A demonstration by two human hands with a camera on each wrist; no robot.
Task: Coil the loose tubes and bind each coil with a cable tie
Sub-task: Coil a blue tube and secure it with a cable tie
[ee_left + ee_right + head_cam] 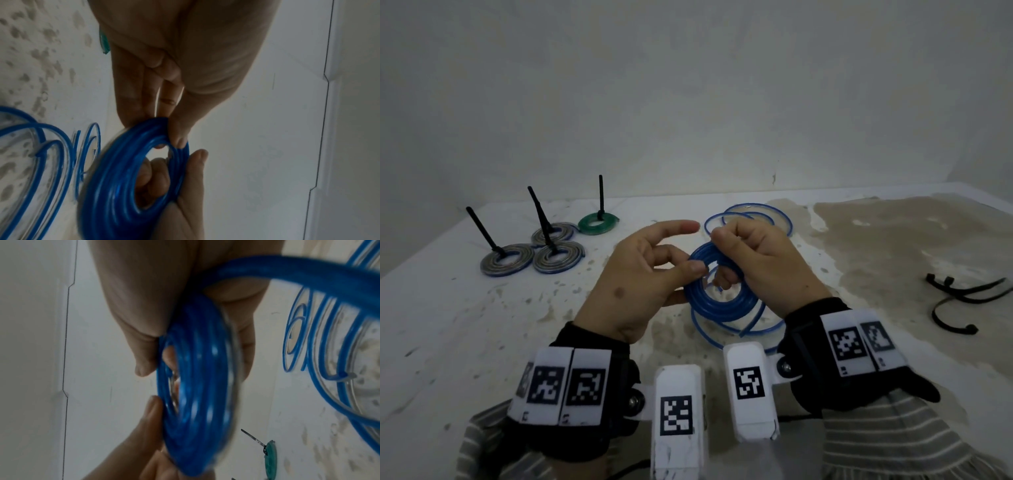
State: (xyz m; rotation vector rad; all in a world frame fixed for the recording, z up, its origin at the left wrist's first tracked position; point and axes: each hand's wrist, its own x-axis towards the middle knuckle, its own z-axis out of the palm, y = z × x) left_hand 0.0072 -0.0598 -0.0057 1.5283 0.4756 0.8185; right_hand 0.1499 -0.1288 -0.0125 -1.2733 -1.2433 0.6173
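A tightly wound blue tube coil [717, 303] is held upright above the table [482, 308] between both hands. My left hand [683, 274] pinches the coil's left edge with thumb and lower fingers, while its index finger sticks out straight above. My right hand [726, 253] grips the coil's top, fingers curled through the hole. The left wrist view shows the coil [115, 178] pinched by the left hand [164, 123]. In the right wrist view the right hand [152, 352] wraps the blurred coil [195, 394]. Loose tube loops [746, 219] trail from the coil onto the table.
Bound grey coils [506, 262] and a green coil [597, 224] lie at the back left, their black tie tails standing up. Loose black cable ties [962, 294] lie at the right on a stained patch. A wall stands behind the table.
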